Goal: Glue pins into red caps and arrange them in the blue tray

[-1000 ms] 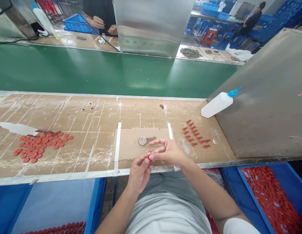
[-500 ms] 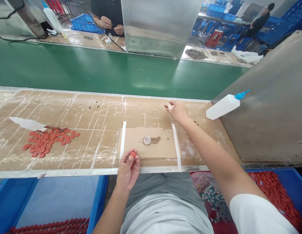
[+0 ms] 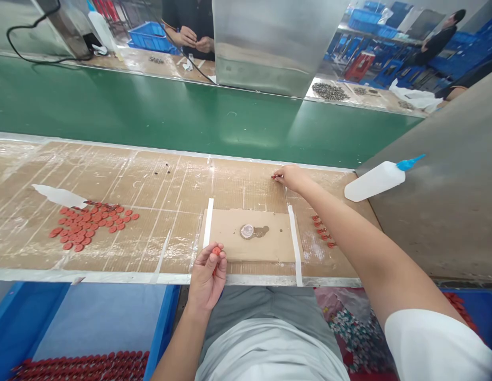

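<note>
From the head view, here's the left hand (image 3: pixel 208 275), low at the near edge of the worktable (image 3: pixel 230 182), thumb and fingers closed on a red disc (image 3: pixel 216 251) held face up! Out goes the right hand (image 3: pixel 291 177), arm stretched toward the table's far side, fingertips right at some small dark-red pieces (image 3: pixel 275 176); whether they have closed on one, I cannot tell.

Between the hands and the table's near edge lies a cardboard sheet (image 3: pixel 226 248), white tape strips (image 3: pixel 295 243) along its left and right sides, and on it a small round dish (image 3: pixel 247 230) with a wet brown patch (image 3: pixel 262 232) just beside it. Over on the left, a loose spread of red discs (image 3: pixel 81 227) touches a white pointed sheet (image 3: pixel 59 196). On the right, red pieces with small stems (image 3: pixel 321 231) sit in a row, partly hidden by the right forearm, and a white squeeze bottle (image 3: pixel 375 181) with a blue nozzle leans by the metal panel (image 3: pixel 440 185). Across the green strip (image 3: pixel 170 111), a person in dark clothing (image 3: pixel 190 24) brings both hands together!
</note>
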Demonstrator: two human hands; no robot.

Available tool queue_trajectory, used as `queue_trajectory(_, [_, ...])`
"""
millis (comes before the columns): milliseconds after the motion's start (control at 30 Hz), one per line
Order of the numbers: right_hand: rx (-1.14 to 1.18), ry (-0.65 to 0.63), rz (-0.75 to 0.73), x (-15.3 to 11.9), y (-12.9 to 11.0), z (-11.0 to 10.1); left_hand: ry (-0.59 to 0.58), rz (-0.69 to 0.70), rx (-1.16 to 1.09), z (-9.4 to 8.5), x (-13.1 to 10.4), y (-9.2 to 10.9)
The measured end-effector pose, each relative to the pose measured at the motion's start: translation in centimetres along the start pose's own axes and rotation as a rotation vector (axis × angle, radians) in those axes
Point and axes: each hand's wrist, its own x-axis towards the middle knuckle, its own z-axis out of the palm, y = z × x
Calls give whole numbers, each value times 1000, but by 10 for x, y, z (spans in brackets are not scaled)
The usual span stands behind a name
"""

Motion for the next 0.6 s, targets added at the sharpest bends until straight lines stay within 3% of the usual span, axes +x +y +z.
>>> queue_trajectory(300, [70,17,-13,-11,-18,-1,-3,-12,-11,0,-1,2])
queue_trajectory(600, [237,-5,47,-14,-22,-15,-26,-26,-36,-1,-4,6])
